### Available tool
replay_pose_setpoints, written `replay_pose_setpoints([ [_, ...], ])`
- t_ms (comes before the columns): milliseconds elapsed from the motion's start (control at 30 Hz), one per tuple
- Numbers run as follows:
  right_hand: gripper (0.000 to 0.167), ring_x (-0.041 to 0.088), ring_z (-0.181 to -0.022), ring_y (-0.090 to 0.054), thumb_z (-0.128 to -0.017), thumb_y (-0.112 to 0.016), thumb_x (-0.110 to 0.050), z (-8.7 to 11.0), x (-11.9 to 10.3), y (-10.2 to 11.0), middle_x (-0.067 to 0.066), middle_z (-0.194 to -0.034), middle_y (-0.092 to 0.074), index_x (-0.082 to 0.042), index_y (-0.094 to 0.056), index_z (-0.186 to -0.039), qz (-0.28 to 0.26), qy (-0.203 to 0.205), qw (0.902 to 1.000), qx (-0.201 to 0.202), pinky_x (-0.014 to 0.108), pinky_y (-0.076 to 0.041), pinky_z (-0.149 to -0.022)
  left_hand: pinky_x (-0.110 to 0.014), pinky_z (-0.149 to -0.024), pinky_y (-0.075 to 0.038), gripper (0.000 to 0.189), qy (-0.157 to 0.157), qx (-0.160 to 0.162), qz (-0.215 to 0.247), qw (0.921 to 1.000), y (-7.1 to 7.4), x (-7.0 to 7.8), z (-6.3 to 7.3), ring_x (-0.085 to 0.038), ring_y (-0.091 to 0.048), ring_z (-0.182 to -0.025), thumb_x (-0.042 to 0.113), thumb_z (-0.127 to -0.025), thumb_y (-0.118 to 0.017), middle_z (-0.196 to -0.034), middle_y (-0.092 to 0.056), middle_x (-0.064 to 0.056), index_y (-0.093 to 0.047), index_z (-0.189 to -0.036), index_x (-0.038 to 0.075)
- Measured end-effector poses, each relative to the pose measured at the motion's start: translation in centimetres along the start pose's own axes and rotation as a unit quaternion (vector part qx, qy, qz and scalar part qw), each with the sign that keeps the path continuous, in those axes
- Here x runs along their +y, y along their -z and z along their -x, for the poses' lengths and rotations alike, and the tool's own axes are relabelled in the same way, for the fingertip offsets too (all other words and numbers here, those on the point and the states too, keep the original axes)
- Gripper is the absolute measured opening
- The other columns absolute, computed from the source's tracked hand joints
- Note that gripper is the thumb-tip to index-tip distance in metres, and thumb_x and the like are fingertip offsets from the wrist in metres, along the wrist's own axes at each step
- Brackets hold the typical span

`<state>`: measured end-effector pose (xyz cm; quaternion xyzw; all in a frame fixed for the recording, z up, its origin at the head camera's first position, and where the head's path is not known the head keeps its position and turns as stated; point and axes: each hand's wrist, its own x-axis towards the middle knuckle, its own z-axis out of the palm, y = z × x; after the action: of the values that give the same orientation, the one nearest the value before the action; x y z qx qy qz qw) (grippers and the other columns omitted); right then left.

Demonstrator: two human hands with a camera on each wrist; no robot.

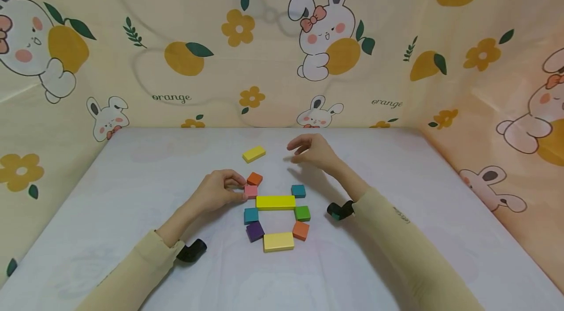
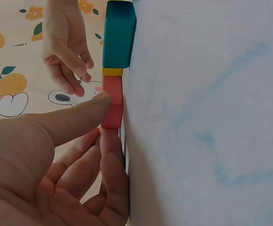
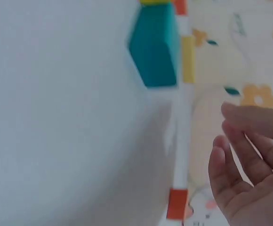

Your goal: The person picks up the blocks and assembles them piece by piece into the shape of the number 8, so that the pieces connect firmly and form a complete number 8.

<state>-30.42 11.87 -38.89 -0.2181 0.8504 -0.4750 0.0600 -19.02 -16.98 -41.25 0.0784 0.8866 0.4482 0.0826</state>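
In the head view, my left hand (image 1: 216, 188) is at the pink block (image 1: 250, 192), at the upper left of a ring of coloured blocks. The left wrist view shows its thumb and fingertips pinching the pink block (image 2: 112, 103). An orange block (image 1: 254, 179) lies just behind it, and a long yellow block (image 1: 275, 203) beside it. My right hand (image 1: 315, 153) hovers behind the ring, fingers loosely bent, holding nothing visible. Nearest to it are a teal block (image 1: 298, 191) and a separate yellow block (image 1: 254, 154). An orange-red block (image 3: 177, 204) shows low in the right wrist view.
Lower in the ring lie a blue-teal block (image 1: 251, 215), a purple block (image 1: 255, 231), a pale yellow block (image 1: 278, 242), an orange block (image 1: 301, 230) and a green block (image 1: 302, 213). The white table (image 1: 176, 154) meets a printed cloth backdrop (image 1: 273, 56).
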Motion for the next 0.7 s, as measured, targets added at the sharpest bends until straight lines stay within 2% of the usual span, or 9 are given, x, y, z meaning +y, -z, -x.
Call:
replay_pose_setpoints([
  [167,0.031,0.025,-0.092,-0.064,-0.079,-0.08,0.001,0.6,0.9,2.2,0.018,-0.108,-0.069,-0.001,-0.071,-0.108,0.007,-0.014,0.9972,0.073,0.032,-0.052,-0.078,-0.051,-0.098,-0.043,0.031,0.006,0.002,0.002,1.0,-0.1,-0.1,-0.1,-0.025,-0.06,-0.109,0.019,-0.08,-0.084,-0.108,-0.069,0.001,-0.069,-0.106,0.013],
  [300,0.034,0.027,-0.097,-0.062,-0.08,-0.08,-0.002,1.1,1.7,3.3,0.021,-0.112,-0.067,-0.001,-0.069,-0.112,-0.002,-0.029,0.9942,0.104,0.033,-0.051,-0.08,-0.05,-0.097,-0.044,0.032,0.013,0.002,-0.002,0.9999,-0.2,-0.1,0.0,-0.024,-0.06,-0.108,0.02,-0.08,-0.084,-0.107,-0.069,0.001,-0.069,-0.107,0.013],
  [500,0.034,0.027,-0.099,-0.061,-0.08,-0.08,-0.003,1.7,2.8,4.0,0.019,-0.113,-0.067,-0.002,-0.069,-0.112,-0.014,-0.037,0.9924,0.116,0.03,-0.052,-0.08,-0.051,-0.098,-0.043,0.032,0.007,0.002,-0.005,1.0,-0.1,0.0,0.0,-0.026,-0.06,-0.108,0.02,-0.08,-0.084,-0.108,-0.069,0.0,-0.069,-0.106,0.013],
  [633,0.032,0.025,-0.1,-0.061,-0.082,-0.079,-0.005,1.8,3.0,4.1,0.014,-0.113,-0.068,-0.003,-0.069,-0.112,-0.005,-0.039,0.9927,0.114,0.03,-0.052,-0.079,-0.051,-0.098,-0.043,0.031,0.006,0.003,-0.004,1.0,0.0,0.0,0.0,-0.026,-0.06,-0.11,0.02,-0.08,-0.084,-0.11,-0.069,0.0,-0.069,-0.106,0.013],
  [700,0.033,0.027,-0.102,-0.061,-0.083,-0.078,-0.005,1.9,3.0,4.2,0.015,-0.115,-0.067,-0.001,-0.068,-0.114,-0.003,-0.041,0.9936,0.105,0.031,-0.052,-0.08,-0.051,-0.098,-0.043,0.031,0.005,0.002,-0.004,1.0,-0.1,0.0,-0.1,-0.026,-0.06,-0.11,0.02,-0.08,-0.084,-0.11,-0.069,0.0,-0.069,-0.106,0.013],
])
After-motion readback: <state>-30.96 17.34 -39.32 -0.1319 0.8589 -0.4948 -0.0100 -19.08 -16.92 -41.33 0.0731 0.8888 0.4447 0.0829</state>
